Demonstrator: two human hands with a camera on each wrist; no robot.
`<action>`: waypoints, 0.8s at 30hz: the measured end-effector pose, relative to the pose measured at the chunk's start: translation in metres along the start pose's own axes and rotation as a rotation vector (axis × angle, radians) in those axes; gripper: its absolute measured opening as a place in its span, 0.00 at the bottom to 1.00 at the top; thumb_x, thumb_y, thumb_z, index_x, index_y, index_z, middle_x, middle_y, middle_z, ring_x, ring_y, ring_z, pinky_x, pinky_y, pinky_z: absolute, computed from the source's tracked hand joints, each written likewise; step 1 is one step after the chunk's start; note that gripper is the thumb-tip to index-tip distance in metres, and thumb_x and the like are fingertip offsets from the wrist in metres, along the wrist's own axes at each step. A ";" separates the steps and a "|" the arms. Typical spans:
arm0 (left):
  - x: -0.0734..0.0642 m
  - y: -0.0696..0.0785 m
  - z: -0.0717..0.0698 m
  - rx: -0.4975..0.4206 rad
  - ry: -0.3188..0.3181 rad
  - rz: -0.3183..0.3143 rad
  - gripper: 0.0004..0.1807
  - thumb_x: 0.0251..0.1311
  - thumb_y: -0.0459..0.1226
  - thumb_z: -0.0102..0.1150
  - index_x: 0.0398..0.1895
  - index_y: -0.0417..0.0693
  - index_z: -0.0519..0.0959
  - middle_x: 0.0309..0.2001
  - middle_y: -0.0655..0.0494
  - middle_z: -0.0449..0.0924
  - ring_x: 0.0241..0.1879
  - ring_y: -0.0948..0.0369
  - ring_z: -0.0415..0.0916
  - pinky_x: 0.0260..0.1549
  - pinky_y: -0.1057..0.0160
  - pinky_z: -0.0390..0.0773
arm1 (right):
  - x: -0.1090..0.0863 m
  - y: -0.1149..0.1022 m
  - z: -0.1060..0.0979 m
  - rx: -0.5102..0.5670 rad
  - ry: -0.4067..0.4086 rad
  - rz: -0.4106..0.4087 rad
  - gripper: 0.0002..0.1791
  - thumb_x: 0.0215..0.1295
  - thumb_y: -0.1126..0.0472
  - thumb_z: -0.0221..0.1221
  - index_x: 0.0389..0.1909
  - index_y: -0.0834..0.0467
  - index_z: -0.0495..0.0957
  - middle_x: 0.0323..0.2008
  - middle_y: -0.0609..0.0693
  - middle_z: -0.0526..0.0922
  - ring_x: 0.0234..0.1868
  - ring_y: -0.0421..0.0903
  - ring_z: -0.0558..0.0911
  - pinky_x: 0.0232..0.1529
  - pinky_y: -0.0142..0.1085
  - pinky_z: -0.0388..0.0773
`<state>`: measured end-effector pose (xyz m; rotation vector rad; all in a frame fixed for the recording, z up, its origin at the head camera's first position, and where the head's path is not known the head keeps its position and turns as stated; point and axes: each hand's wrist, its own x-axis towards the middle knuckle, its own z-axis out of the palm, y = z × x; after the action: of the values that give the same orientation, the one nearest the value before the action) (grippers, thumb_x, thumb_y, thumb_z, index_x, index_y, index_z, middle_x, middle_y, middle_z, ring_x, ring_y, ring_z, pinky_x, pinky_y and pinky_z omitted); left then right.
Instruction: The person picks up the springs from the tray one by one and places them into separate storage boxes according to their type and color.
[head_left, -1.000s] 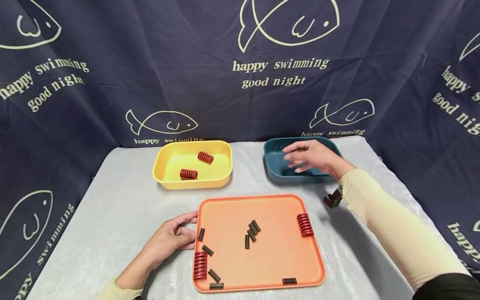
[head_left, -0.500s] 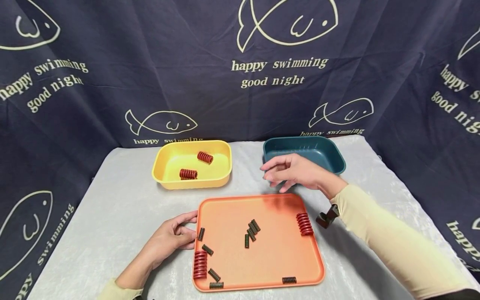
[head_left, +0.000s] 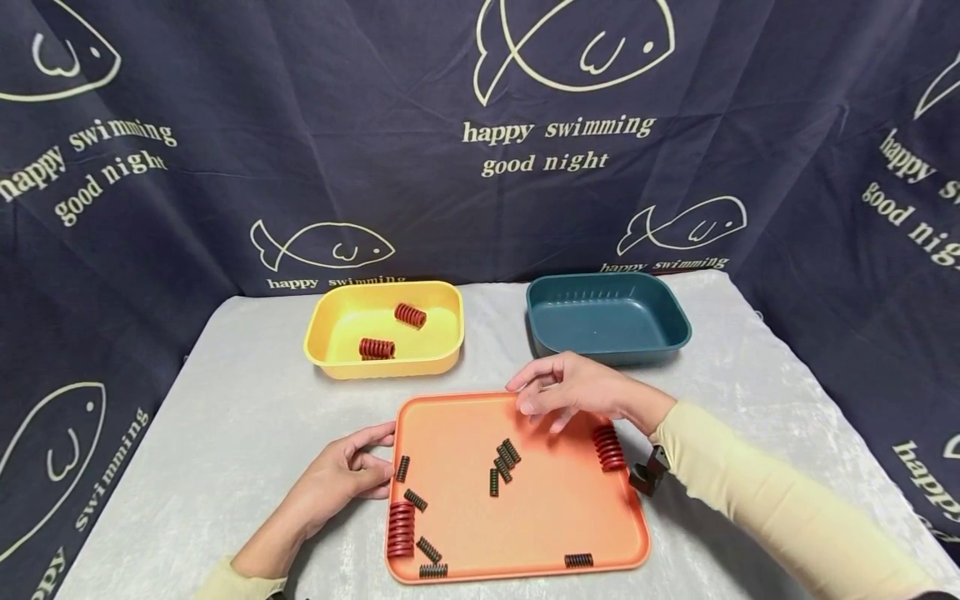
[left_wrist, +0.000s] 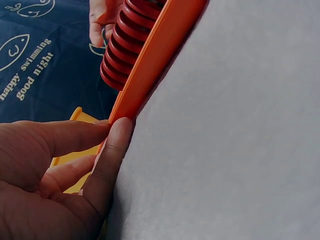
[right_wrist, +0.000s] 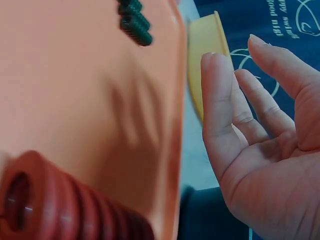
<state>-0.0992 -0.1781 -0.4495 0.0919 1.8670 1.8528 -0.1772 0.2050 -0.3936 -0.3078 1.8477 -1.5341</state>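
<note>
An orange tray (head_left: 555, 508) lies on the table, holding several small dark green springs (head_left: 494, 482) and two large red springs, the right red spring (head_left: 609, 448) and the left red spring (head_left: 401, 530). At the tray's left edge my left hand (head_left: 341, 471) grips the rim between thumb and fingers; the left wrist view shows the thumb (left_wrist: 107, 167) against the outer wall. Over the tray's far right part is my right hand (head_left: 573, 390), fingers loosely bent and nothing in them. In the right wrist view its shadow falls on the tray floor, beside the green springs (right_wrist: 136, 27).
Behind the tray stands a yellow bin (head_left: 322, 354) with two red springs (head_left: 410, 314) inside. To its right is a teal bin (head_left: 611, 358), no springs visible in it. A dark blue printed cloth (head_left: 450, 192) hangs behind and at both sides.
My right hand has moved from over the teal bin toward me, to above the tray's far edge. The left hand, tray and springs look unmoved.
</note>
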 end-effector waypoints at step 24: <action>0.000 -0.002 -0.001 0.001 -0.017 0.015 0.38 0.65 0.23 0.62 0.77 0.33 0.61 0.59 0.36 0.76 0.45 0.55 0.84 0.44 0.53 0.88 | -0.002 0.037 0.028 -0.001 -0.059 -0.016 0.25 0.58 0.72 0.71 0.58 0.63 0.81 0.55 0.60 0.83 0.40 0.54 0.88 0.30 0.46 0.89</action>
<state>-0.0990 -0.1795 -0.4509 0.1216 1.8611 1.8553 -0.1485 0.1950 -0.4288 -0.3649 1.8042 -1.5193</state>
